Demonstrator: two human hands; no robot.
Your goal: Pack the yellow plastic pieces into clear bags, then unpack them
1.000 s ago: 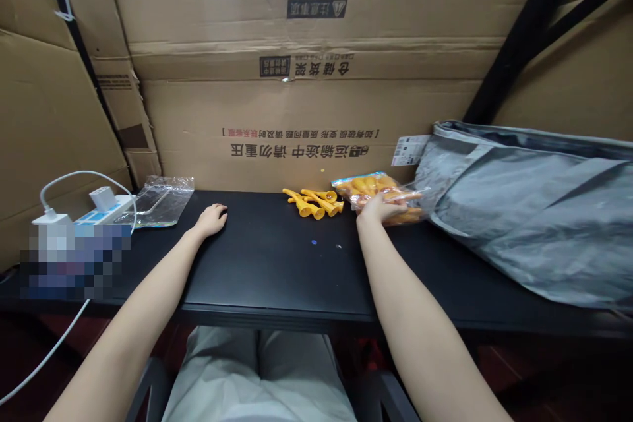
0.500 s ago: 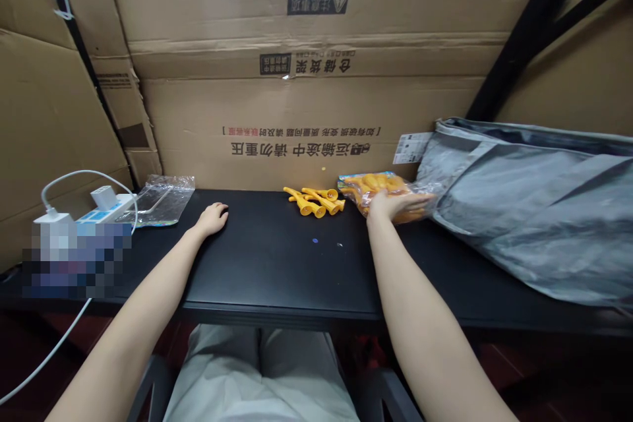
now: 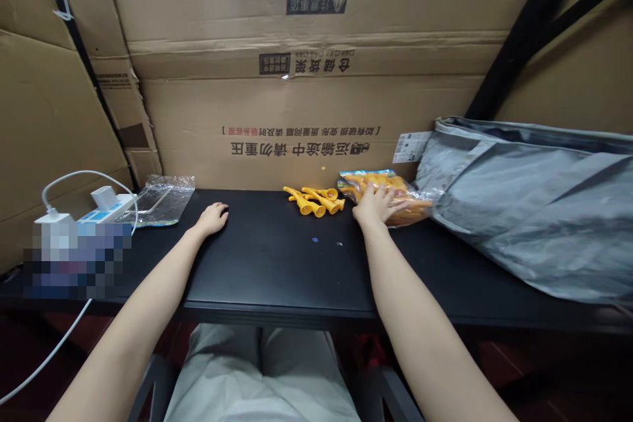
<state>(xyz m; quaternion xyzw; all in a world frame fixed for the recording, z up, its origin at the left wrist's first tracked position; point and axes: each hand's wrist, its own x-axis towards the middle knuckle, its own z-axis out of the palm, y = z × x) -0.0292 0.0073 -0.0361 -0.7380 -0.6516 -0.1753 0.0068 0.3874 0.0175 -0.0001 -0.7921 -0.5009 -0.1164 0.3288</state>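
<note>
My right hand [image 3: 376, 205] lies with fingers spread on a clear plastic bag of orange parts [image 3: 395, 191] at the back of the black table [image 3: 277, 264]. A small loose pile of orange trumpet-shaped pieces [image 3: 315, 200] sits just left of the bag, a little apart from my hand. My left hand [image 3: 212, 217] rests on the table top farther left, fingers loosely curled, holding nothing.
An empty clear plastic bag [image 3: 159, 199] lies at the back left beside a white power strip with chargers and cable [image 3: 93, 206]. A large grey fabric bag [image 3: 534, 211] covers the right side. Cardboard boxes [image 3: 306, 99] wall the back and left.
My right hand has shifted slightly left along the bag of orange parts and now lies flat on it with fingers spread. My left hand has stayed still.
</note>
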